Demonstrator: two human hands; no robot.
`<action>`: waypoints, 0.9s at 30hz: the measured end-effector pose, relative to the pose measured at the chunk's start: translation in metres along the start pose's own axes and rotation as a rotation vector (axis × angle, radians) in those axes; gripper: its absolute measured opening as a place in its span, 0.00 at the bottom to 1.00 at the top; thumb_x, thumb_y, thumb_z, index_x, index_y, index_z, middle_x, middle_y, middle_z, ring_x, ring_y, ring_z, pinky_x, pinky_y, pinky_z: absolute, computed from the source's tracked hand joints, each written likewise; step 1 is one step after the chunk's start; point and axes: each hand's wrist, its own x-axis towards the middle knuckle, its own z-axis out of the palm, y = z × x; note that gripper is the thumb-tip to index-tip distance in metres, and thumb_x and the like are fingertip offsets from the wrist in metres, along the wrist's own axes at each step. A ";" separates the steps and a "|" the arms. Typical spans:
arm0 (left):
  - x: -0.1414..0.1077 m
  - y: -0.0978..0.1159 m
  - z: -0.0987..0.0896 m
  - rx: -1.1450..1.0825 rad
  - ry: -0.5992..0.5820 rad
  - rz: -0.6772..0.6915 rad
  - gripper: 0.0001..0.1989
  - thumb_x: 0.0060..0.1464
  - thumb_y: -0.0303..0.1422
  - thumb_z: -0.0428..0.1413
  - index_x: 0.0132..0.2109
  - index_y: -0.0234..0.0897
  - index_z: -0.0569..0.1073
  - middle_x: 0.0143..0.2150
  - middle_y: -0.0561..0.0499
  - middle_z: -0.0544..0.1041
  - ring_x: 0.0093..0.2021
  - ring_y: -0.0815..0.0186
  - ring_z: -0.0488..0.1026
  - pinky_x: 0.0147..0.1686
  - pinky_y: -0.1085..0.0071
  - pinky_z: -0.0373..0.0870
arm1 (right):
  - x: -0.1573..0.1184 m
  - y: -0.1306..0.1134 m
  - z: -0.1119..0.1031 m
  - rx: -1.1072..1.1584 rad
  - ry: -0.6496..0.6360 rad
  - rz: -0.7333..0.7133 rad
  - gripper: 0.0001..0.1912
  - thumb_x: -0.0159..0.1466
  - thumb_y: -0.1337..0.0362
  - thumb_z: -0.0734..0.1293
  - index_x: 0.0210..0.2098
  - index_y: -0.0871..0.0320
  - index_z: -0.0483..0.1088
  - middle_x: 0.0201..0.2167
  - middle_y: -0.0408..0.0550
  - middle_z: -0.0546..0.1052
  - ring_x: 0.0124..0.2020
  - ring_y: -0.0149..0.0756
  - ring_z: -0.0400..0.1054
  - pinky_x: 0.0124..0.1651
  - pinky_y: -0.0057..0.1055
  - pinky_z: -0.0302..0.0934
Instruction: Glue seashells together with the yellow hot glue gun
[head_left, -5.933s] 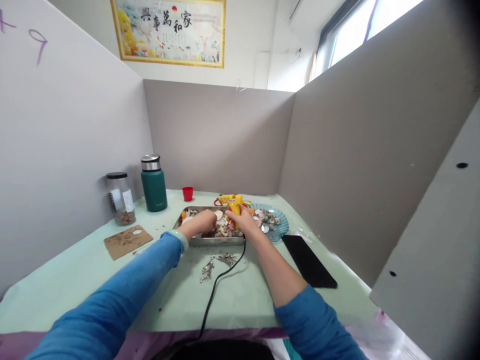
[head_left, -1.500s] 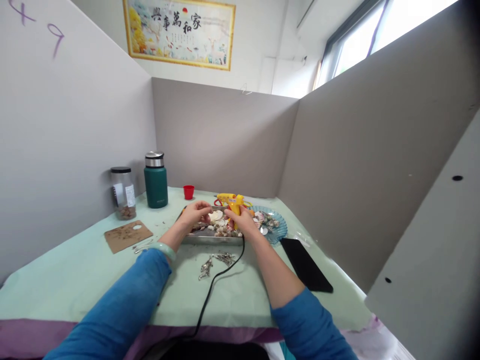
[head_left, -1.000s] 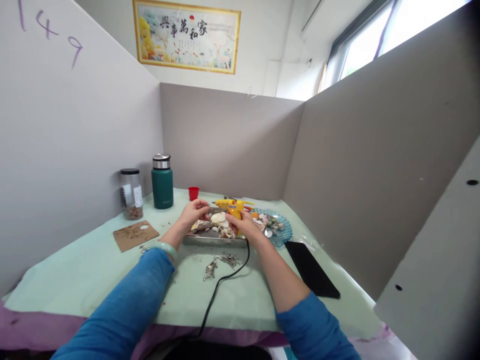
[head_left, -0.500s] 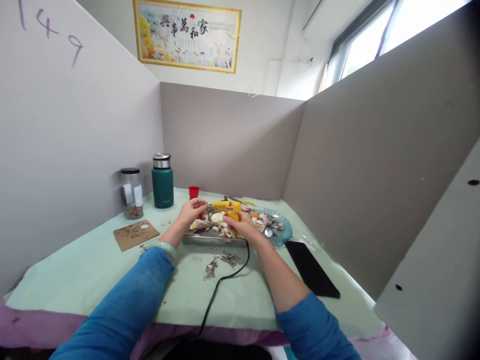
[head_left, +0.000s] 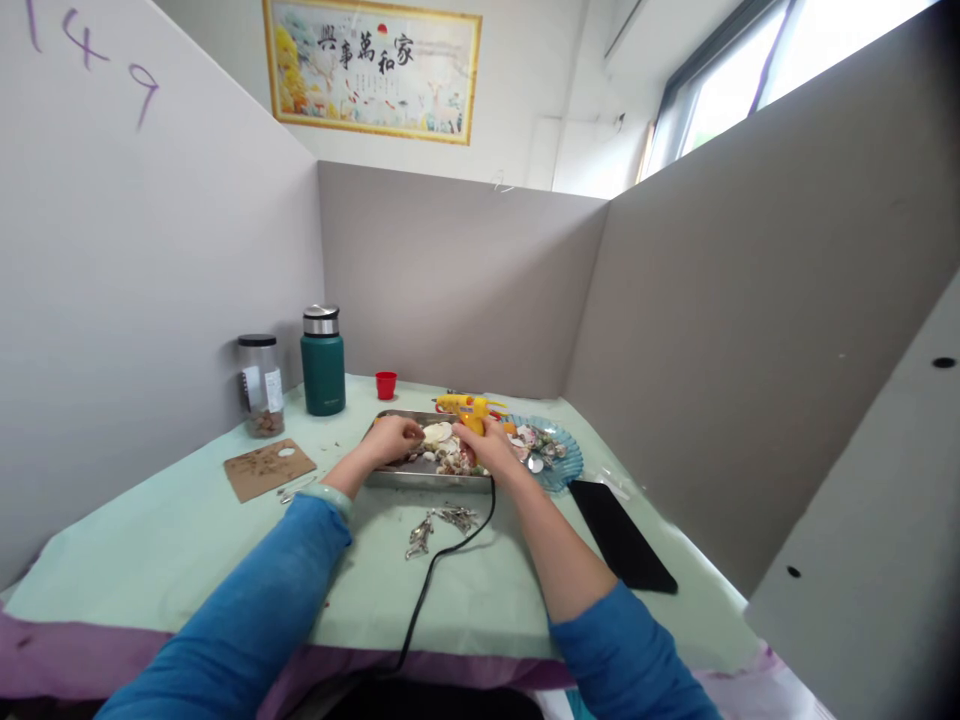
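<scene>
My right hand (head_left: 487, 447) is wrapped round the handle of a yellow hot glue gun (head_left: 470, 410), its nozzle pointing left above a metal tray (head_left: 427, 482). A black cord (head_left: 431, 572) runs from it down over the table's front edge. Over the left part of the tray, my left hand (head_left: 393, 440) is bent down with the fingertips pinched together; what they hold, if anything, is too small to make out. Shells and small pieces (head_left: 450, 458) lie in the tray below, including a pale flat shell (head_left: 436, 433).
A blue scalloped plate (head_left: 571, 465) with small pieces stands right of the tray, a black flat slab (head_left: 624, 537) before it. Metal clips (head_left: 420, 537) lie in front. To the left are brown cardboard (head_left: 268, 470), a jar (head_left: 260, 388), a green bottle (head_left: 323, 370) and a red cup (head_left: 385, 385).
My left hand has lowered from near the glue gun's nozzle into the tray. The glue gun has shifted slightly up and right, still in my right hand.
</scene>
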 end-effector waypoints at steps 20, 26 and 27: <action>0.038 0.046 0.067 0.755 -0.174 0.033 0.05 0.44 0.24 0.56 0.31 0.31 0.76 0.36 0.32 0.77 0.41 0.48 0.74 0.43 0.55 0.66 | 0.005 0.006 -0.001 -0.086 0.097 -0.015 0.13 0.55 0.55 0.65 0.25 0.59 0.65 0.15 0.40 0.67 0.12 0.26 0.58 0.15 0.23 0.54; 0.032 0.046 0.055 0.835 -0.216 0.019 0.07 0.46 0.25 0.55 0.34 0.30 0.76 0.41 0.31 0.76 0.43 0.49 0.74 0.42 0.59 0.67 | 0.003 0.001 -0.001 -0.064 0.085 -0.004 0.11 0.55 0.56 0.65 0.28 0.59 0.66 0.17 0.39 0.67 0.13 0.25 0.57 0.15 0.23 0.53; 0.032 0.046 0.051 0.844 -0.213 0.016 0.07 0.46 0.26 0.54 0.34 0.31 0.76 0.40 0.31 0.76 0.42 0.50 0.74 0.41 0.61 0.67 | 0.003 0.001 -0.001 -0.065 0.086 0.000 0.11 0.55 0.56 0.65 0.29 0.59 0.66 0.17 0.39 0.67 0.13 0.25 0.57 0.15 0.23 0.53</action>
